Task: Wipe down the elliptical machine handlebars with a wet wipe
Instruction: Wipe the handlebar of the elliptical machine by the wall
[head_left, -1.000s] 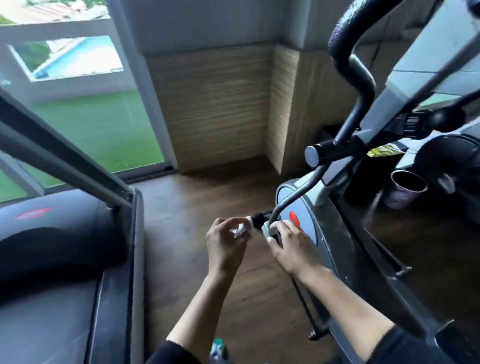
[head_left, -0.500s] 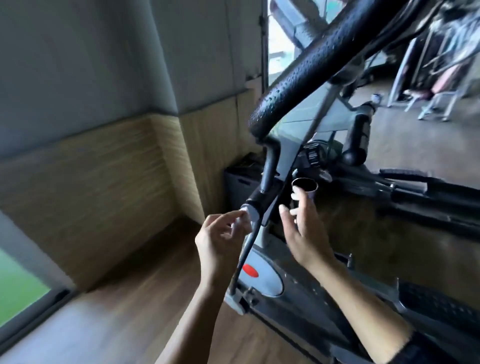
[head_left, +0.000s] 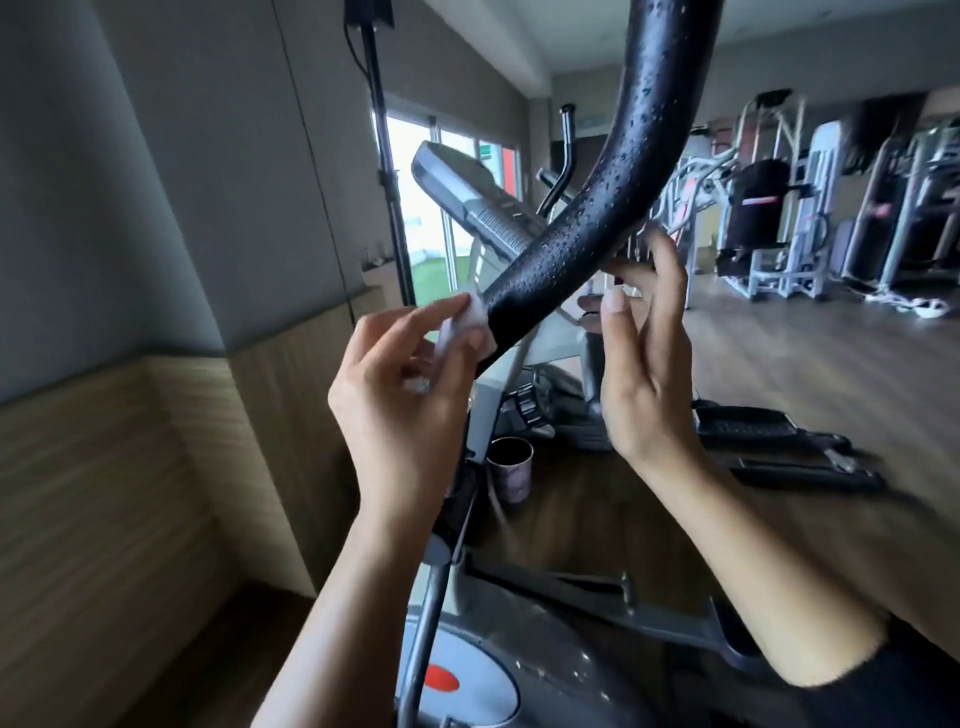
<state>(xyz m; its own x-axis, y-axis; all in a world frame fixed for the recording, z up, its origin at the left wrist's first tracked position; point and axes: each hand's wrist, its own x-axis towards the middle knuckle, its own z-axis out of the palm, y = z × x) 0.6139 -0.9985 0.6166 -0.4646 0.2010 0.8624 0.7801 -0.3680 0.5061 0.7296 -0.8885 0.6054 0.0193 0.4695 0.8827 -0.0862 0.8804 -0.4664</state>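
Note:
A thick black foam-covered handlebar (head_left: 608, 192) of the elliptical curves down from the top centre, beaded with water drops. My left hand (head_left: 400, 400) pinches a small white wet wipe (head_left: 462, 325) and holds it against the lower end of the black grip. My right hand (head_left: 644, 358) is raised on the other side of the bar, fingers straight and spread, fingertips just under the grip and holding nothing. The machine's grey console (head_left: 478, 202) shows behind the bar.
A paper cup (head_left: 511, 467) stands on the wooden floor by the machine's post. The flywheel housing with a red dot (head_left: 457, 680) is below my arms. Pedal arms (head_left: 779, 452) stretch right. A tripod pole (head_left: 387, 171) rises left of the bar; weight machines (head_left: 779, 208) stand far right.
The view has swung up from the low parts of the machine to the upper grip. Both hands rose; the left hand now holds the wipe on the black handlebar and the right hand opened beside it.

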